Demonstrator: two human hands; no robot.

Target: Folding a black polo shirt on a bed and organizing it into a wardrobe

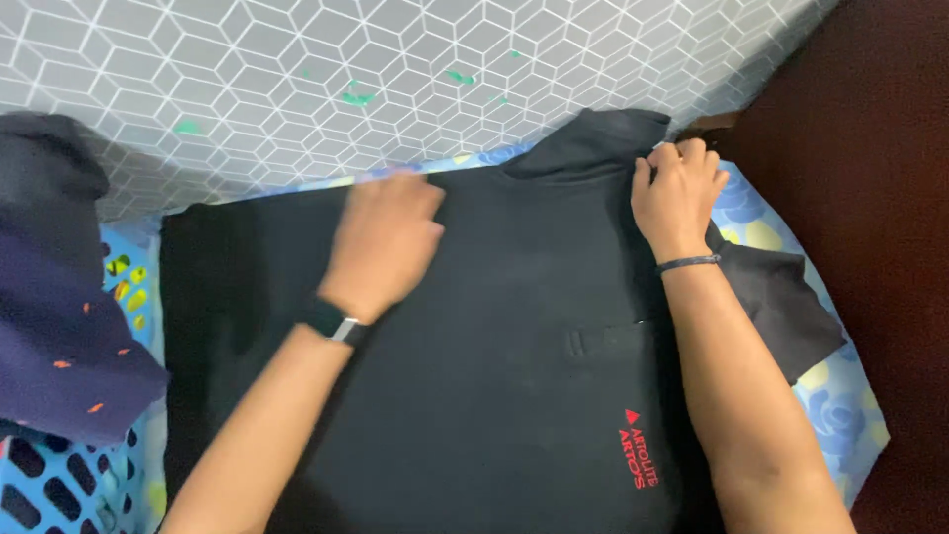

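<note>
- Overhead, the right hand's fingers (682, 158) were curled shut, pinching the edge of a black polo shirt (494, 366) just below its collar (591, 141), near the far right corner of the bed.
- Blurred in the frame, the left hand (388, 237) lay knuckles up on the shirt's upper chest, its fingers bent loosely; whether they gripped any cloth could not be told.
- Each wrist carried a band: a dark watch (334, 322) on the left, a thin black bracelet (689, 262) on the right.
- Spread flat, the shirt covered most of a blue floral sheet (840, 396), its red chest print toward the near edge and one short sleeve (791, 302) reaching the sheet's right edge.
- Beyond the far edge rose a grey wall (247, 79) patterned with white cubes.
- At the left edge, a navy garment with orange flecks (69, 346) hung over a blue plastic basket (59, 485).
</note>
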